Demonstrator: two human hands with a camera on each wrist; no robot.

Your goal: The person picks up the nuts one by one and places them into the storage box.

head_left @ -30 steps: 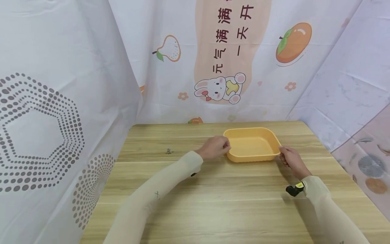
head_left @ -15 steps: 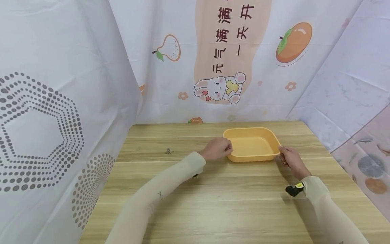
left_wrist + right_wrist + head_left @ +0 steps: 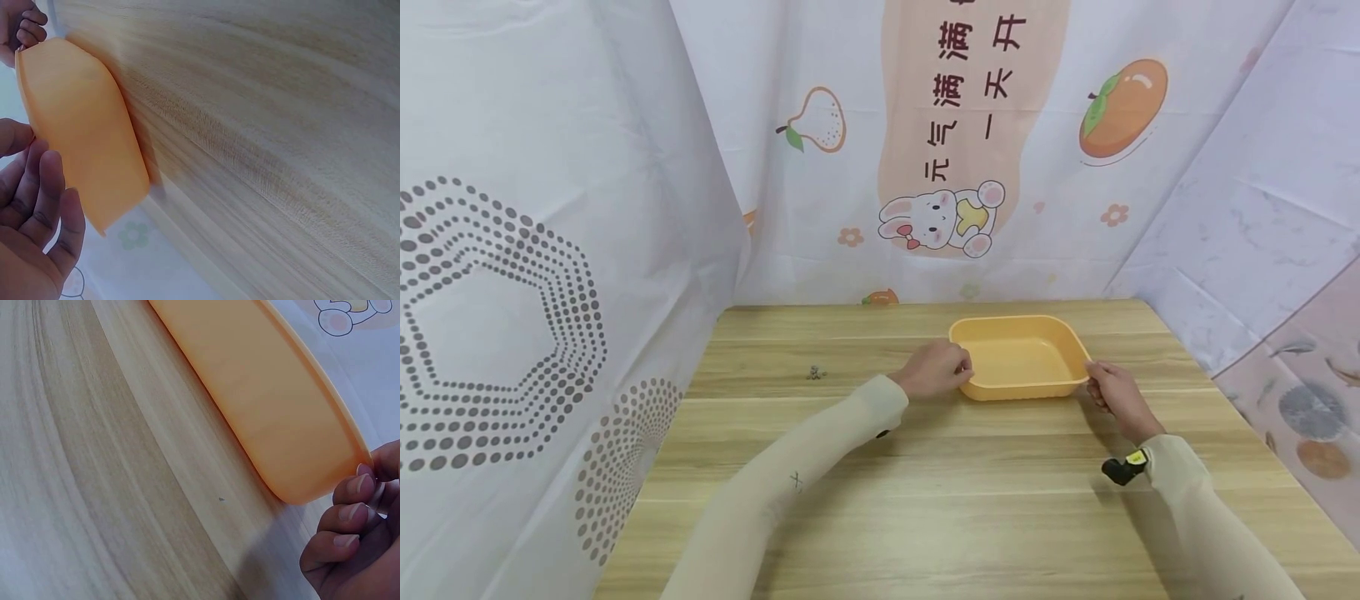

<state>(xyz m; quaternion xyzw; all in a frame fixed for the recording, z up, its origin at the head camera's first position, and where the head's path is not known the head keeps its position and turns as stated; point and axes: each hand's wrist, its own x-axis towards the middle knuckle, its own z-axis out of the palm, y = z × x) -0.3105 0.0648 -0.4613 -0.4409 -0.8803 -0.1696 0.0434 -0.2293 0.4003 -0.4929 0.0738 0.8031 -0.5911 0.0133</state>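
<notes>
hands, left [image 3: 934,367] and right [image 3: 1122,402], pinching rim of yellow tray [image 3: 1022,390]; small grey cluster [image 3: 816,372] leftward on table [image 3: 940,517]; printed curtain [image 3: 820,208] behind

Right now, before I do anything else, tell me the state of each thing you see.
Yellow tray, upright, open side up
Left grip, pinching the tray's rim
Right grip, pinching the rim at the opposite end
Small grey bits, clustered, too small to identify
Back cloth, hanging, lightly creased

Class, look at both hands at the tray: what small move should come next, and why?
A gentle, level lift of the orange tray seems best: the left hand and right hand each pinch its rim near opposite ends, while its base appears to rest on the wood-grain table.
</notes>
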